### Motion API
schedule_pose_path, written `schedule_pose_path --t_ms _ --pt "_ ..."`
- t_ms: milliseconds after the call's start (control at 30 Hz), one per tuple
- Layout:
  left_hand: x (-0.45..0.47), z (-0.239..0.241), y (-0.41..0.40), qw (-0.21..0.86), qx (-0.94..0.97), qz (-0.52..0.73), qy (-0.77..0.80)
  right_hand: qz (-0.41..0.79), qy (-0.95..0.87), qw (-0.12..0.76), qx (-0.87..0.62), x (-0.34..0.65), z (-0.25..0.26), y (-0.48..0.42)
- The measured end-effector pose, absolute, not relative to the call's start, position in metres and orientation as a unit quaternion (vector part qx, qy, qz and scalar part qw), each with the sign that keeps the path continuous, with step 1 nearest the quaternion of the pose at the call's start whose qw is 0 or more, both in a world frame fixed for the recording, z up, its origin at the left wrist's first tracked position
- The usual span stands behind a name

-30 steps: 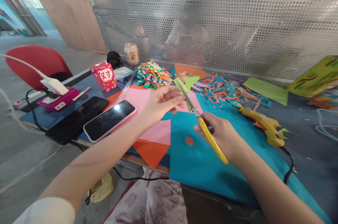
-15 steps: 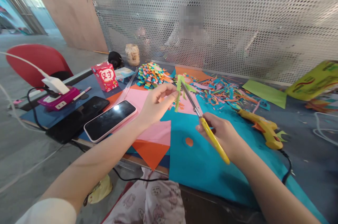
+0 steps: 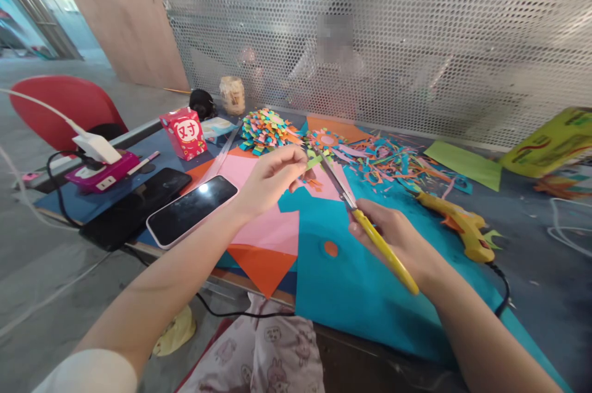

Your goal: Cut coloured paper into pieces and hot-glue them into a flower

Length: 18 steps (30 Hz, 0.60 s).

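At the centre of the frame, I have the left hand (image 3: 275, 182) pinching a light-green paper strip (image 3: 315, 162) between thumb and fingers, while the right hand (image 3: 391, 232) is wrapped round the yellow-handled scissors (image 3: 367, 225). The blades (image 3: 333, 177) point up and left, their tips right by the strip; whether they are parted or met, I can't tell from here. My main worry is the left hand's fingertips (image 3: 300, 168): they sit just beside the blades, so a small slip could nick them. A strip this narrow might also fold between the blades rather than cut, and a loose piece could get lost among the shredded paper scraps (image 3: 393, 161) beyond. At right, the yellow glue gun (image 3: 456, 225) lies at the edge of the blue paper sheet (image 3: 356, 294), its cord (image 3: 505, 285) near the right forearm (image 3: 467, 313); a careless sweep could snag it. As for containers, a jar (image 3: 232, 95) left of upper centre seems filled with something pale I can't identify. The red carton (image 3: 185, 132) at left hides its contents.
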<state>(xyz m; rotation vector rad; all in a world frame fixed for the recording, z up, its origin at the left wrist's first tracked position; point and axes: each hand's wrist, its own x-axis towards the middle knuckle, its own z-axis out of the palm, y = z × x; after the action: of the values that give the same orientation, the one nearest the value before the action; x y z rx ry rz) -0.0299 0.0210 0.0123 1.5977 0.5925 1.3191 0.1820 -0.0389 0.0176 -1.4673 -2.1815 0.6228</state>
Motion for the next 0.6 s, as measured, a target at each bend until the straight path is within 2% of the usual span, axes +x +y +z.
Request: schedule_pose_path --t_ms 600 --pt "-0.0315 0.0118 0.0227 0.458 0.657 0.54 0.26 0.253 -0.801 0.199 -0.504 0.1849 0.0179 -0.0394"
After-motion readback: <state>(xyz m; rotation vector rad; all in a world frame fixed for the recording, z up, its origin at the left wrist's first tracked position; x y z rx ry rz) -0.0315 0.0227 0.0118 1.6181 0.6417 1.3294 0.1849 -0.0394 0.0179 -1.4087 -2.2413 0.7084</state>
